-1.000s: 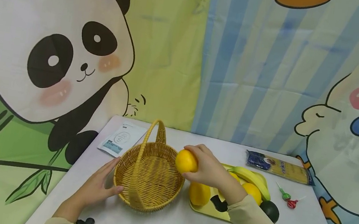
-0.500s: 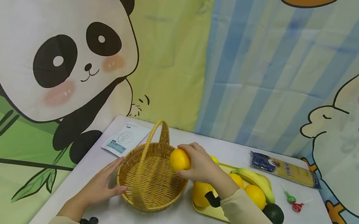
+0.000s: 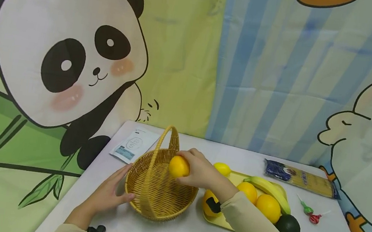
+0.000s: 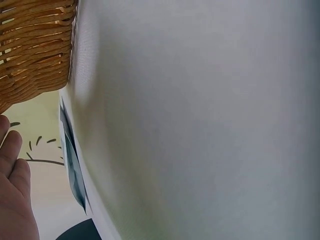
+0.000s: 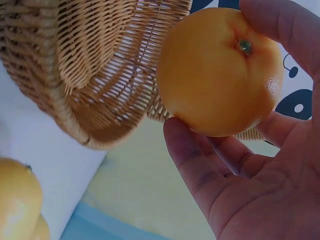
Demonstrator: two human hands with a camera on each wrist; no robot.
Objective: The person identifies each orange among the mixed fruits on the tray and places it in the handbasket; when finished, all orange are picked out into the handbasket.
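Note:
My right hand (image 3: 200, 170) holds an orange (image 3: 179, 167) between thumb and fingertips, above the right part of the wicker basket (image 3: 168, 207). In the right wrist view the orange (image 5: 215, 75) shows its green stem end, and the basket (image 5: 60, 100) lies beyond it. My left hand (image 3: 106, 195) rests against the basket's left side, thumb toward the front and fingers extended along the wall. Only part of that hand (image 4: 15, 200) appears in the left wrist view, below the basket (image 4: 35, 45). No fruit is visible inside the basket.
Right of the basket, a yellow tray (image 3: 221, 222) bears oranges (image 3: 268, 208), bananas (image 3: 269, 189) and other fruit. A lemon (image 3: 222, 169) and dark green fruit (image 3: 288, 227) lie at its edges. Around stand a white pouch (image 3: 135, 144), pasta pack (image 3: 301, 179) and lollipops (image 3: 315, 218).
My right hand has carried the orange left, from the basket's right rim to above its inside. The left hand stays at the basket's side. The head view has shifted slightly right.

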